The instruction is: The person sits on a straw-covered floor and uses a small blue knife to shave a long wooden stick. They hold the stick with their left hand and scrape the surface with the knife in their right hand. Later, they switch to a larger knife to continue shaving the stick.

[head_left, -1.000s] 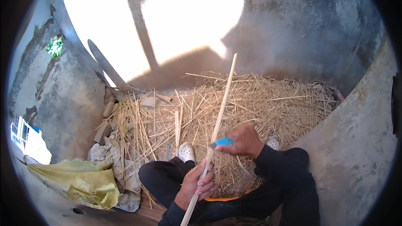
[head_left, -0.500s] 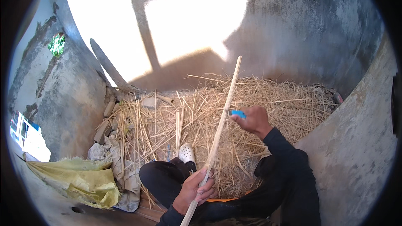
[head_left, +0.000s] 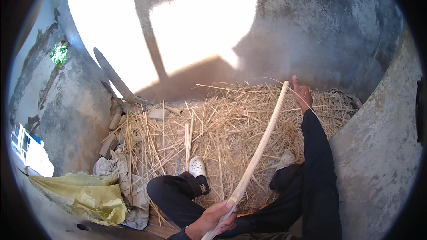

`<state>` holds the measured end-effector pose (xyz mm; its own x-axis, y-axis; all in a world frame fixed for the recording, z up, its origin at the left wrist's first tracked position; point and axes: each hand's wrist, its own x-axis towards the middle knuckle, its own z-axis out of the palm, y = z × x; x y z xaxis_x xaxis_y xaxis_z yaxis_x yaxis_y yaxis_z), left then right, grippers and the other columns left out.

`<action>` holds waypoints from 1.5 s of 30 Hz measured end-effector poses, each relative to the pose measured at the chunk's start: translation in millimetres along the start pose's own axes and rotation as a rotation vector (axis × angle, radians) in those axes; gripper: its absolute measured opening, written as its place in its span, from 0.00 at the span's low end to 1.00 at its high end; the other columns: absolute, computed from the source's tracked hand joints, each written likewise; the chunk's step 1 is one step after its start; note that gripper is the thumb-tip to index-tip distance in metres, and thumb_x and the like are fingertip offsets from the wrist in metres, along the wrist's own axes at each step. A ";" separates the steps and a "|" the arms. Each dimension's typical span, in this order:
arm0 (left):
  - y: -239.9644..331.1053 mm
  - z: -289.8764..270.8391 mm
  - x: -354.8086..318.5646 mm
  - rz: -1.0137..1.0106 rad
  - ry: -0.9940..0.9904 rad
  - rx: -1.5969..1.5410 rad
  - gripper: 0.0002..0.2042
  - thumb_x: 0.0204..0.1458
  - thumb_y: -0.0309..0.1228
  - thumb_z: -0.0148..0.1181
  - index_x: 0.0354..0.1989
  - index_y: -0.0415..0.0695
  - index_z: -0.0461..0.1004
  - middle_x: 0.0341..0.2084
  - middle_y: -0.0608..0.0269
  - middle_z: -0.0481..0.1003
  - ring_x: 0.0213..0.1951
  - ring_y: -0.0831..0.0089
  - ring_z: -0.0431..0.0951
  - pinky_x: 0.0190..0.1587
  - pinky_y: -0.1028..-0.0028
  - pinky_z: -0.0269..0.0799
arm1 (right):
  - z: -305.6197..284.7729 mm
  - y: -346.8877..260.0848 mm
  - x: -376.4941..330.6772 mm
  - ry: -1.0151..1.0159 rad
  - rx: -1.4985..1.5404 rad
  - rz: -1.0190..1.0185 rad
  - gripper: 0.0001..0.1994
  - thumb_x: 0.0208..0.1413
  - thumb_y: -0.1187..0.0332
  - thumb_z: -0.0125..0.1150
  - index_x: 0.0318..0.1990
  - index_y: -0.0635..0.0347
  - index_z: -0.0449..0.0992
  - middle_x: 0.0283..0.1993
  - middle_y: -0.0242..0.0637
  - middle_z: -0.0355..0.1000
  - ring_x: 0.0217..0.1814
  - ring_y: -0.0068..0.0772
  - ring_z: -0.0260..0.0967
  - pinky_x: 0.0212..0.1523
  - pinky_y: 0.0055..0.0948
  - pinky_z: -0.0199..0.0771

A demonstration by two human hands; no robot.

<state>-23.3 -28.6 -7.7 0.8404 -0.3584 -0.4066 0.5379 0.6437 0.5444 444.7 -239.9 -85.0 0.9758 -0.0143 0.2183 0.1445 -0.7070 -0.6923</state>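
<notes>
My left hand [head_left: 217,218] is wrapped round the lower part of a long pale bamboo strip [head_left: 257,155]. The strip slants up and to the right, away from my lap. At its far tip is my right hand [head_left: 303,95], fingers curled and one digit pointing up. The blue-handled knife seen in that hand a moment ago is hidden now. A thin curling shaving [head_left: 312,109] crosses my right hand by the strip's tip.
Straw-like shavings [head_left: 231,129] cover the floor. Split strips [head_left: 188,140] lie by my white clog [head_left: 197,167]. A yellow sack [head_left: 84,195] lies left. Concrete walls [head_left: 311,40] stand behind and at right [head_left: 378,151]. Stones [head_left: 116,121] line the left corner.
My right hand has moved from the strip's middle up and right to its far end. The strip's tip has swung right. A thin shaving now shows at the tip.
</notes>
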 end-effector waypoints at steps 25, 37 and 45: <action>61.6 -8.3 30.7 0.261 0.269 0.368 0.16 0.64 0.44 0.45 0.41 0.41 0.64 0.14 0.70 0.63 0.11 0.84 0.62 0.14 0.85 0.60 | 3.1 -126.5 -190.1 -0.344 0.112 -0.747 0.32 0.50 0.34 0.53 0.14 0.54 0.70 0.10 0.37 0.62 0.12 0.41 0.63 0.16 0.37 0.62; 56.5 -0.1 17.8 0.244 0.281 0.439 0.13 0.64 0.41 0.44 0.40 0.42 0.63 0.16 0.71 0.63 0.12 0.84 0.62 0.15 0.85 0.61 | 10.0 -114.2 -182.1 -0.390 0.006 -0.628 0.35 0.49 0.28 0.47 0.15 0.54 0.74 0.09 0.34 0.63 0.11 0.36 0.63 0.15 0.37 0.62; 58.6 5.8 17.8 0.273 0.332 0.609 0.13 0.64 0.40 0.44 0.40 0.41 0.63 0.16 0.70 0.63 0.12 0.83 0.61 0.15 0.84 0.60 | 13.0 -123.3 -187.0 -0.167 0.068 -0.857 0.33 0.44 0.29 0.54 0.12 0.52 0.69 0.09 0.33 0.62 0.11 0.37 0.65 0.15 0.35 0.64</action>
<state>23.6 -1.1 21.3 0.9371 0.0457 -0.3460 0.3353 0.1572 0.9289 246.6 -140.9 -49.4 0.5370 0.6104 0.5823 0.8436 -0.3829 -0.3766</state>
